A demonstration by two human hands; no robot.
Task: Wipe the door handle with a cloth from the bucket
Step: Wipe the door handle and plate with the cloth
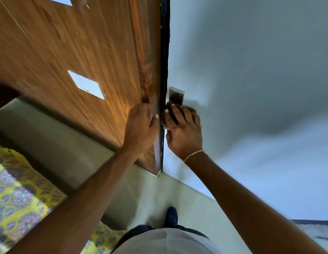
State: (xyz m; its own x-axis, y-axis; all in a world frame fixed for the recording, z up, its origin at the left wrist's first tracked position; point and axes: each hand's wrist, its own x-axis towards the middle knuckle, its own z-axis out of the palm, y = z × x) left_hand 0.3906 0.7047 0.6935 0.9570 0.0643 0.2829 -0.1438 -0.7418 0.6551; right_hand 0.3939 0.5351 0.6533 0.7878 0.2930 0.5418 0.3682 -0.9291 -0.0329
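Here, in the head view, we see our left hand (pixel 141 125) pressed flat on the wooden door (pixel 77 52), its fingers (pixel 155 119) wrapped around the dark door edge (pixel 164 70) and closed on it, while the pale face of the door is to the right. Our right hand (pixel 183 132) is closed around the door handle (pixel 176 97), just below the metal plate, and its fingers (pixel 175 111) cover most of it; we cannot tell if a cloth is under them. Below, a dark shoe (pixel 171 216) stands on the tiled floor (pixel 159 195), and a yellow patterned fabric (pixel 18 189) lies at the left.
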